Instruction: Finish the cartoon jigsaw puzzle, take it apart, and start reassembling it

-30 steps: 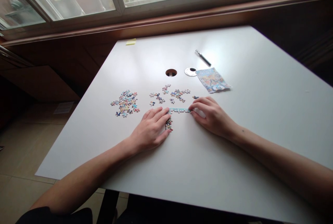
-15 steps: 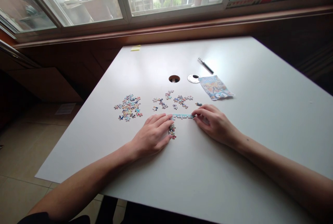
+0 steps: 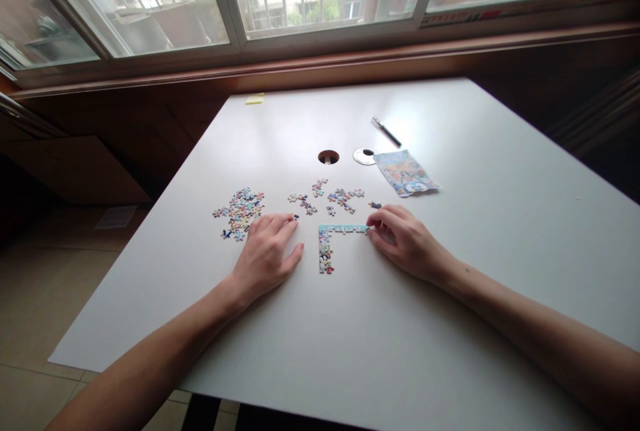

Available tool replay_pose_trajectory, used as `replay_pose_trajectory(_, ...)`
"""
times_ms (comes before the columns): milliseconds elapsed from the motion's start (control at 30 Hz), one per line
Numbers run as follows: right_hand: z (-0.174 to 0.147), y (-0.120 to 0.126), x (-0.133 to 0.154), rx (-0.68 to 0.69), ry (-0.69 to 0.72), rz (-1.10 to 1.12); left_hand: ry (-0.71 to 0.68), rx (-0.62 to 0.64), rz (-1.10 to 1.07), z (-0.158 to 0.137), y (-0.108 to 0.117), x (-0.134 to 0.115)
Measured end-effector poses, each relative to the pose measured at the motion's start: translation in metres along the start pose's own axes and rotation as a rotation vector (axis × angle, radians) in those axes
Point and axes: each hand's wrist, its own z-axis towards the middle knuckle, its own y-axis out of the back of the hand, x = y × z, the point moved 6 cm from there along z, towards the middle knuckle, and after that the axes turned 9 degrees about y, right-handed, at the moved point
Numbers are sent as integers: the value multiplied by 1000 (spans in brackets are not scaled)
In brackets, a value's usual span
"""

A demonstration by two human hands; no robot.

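Joined jigsaw pieces form an L-shaped corner point(image 3: 325, 244) on the table, with a light blue strip along its top. At the strip's right end, my right hand point(image 3: 403, 234) pinches a puzzle piece point(image 3: 368, 228), mostly covered by the fingertips. To the left of the corner, my left hand point(image 3: 267, 247) lies on the table with thumb and fingers apart. Its index fingertip is beside a small dark loose piece point(image 3: 296, 217). The loose pile of puzzle pieces point(image 3: 243, 207) is just beyond that hand, which partly hides it.
Several scattered pieces point(image 3: 343, 197) lie beyond the corner. Further back are a round table hole point(image 3: 329, 157), its metal cover point(image 3: 363, 157), a creased picture sheet point(image 3: 406, 172) and a dark pen point(image 3: 387, 132). A yellow sticker point(image 3: 255, 99) marks the white table's point(image 3: 425, 351) far edge.
My left hand has come off the joined corner and moved left, leaving the corner uncovered. My right hand stays at the strip's right end. The view has shifted slightly.
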Motion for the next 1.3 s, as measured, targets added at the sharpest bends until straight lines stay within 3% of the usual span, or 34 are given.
replay_pose_trajectory(1300, 1, 0, 2, 11, -9, -8, -9, 8, 2, -1, 2, -2)
